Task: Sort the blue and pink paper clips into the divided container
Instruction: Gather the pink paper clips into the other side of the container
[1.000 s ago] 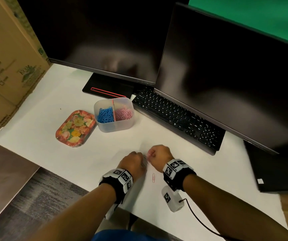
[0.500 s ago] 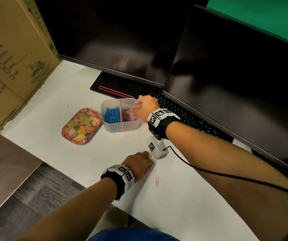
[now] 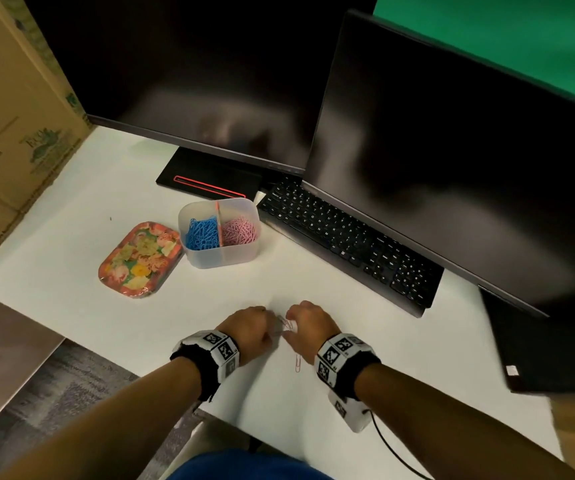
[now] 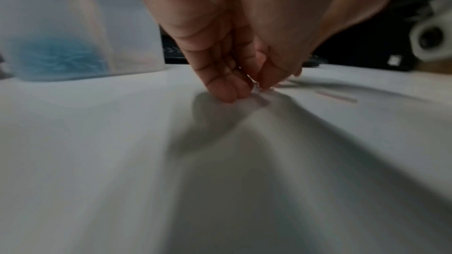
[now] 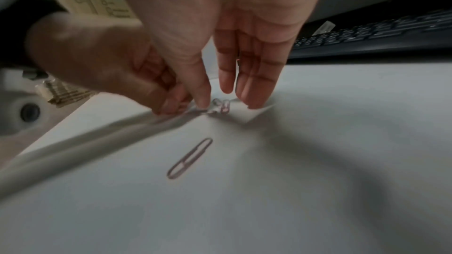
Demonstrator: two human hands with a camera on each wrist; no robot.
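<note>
A clear divided container (image 3: 222, 256) stands mid-desk, with blue paper clips (image 3: 201, 233) in its left half and pink paper clips (image 3: 241, 230) in its right half. Near the desk's front edge, my left hand (image 4: 249, 89) pinches one end of a small tangle of pink clips (image 5: 221, 106) lying on the white desk. My right hand (image 5: 220, 98) hovers over the same tangle, its thumb and straight fingers either side of it. In the head view the tangle (image 3: 288, 323) lies between both hands. A single pink clip (image 3: 298, 362) lies loose just nearer me.
A flowered tray (image 3: 139, 259) sits left of the container. A black keyboard (image 3: 348, 237) and two dark monitors (image 3: 452, 150) fill the back and right. A cardboard box (image 3: 9, 116) stands at the left. The desk's front edge (image 3: 106, 355) is close to my wrists.
My right hand has come back from the container's pink side to the front of the desk, beside the left hand. The left hand stayed at the tangle of clips.
</note>
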